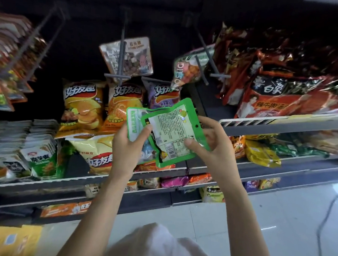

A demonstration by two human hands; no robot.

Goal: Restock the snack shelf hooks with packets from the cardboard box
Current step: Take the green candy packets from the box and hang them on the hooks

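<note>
Mid-frame, both hands hold green packets in front of the shelves. The left hand (126,145) grips one green packet (133,123) at its left edge; the right hand (212,142) pinches the overlapping front packet (170,132), label side showing. Above them a grey hook (121,57) carries one pale packet (129,56). Chip bags (82,104) stand left of centre

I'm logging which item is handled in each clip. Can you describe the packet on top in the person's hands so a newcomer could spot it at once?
Start at the grey centre hook above the chip bags; just below and right of it, both hands meet. The right hand pinches the green-bordered packet, which overlaps a second green packet in the left hand. Only it shows a white printed back label with a barcode.
</note>
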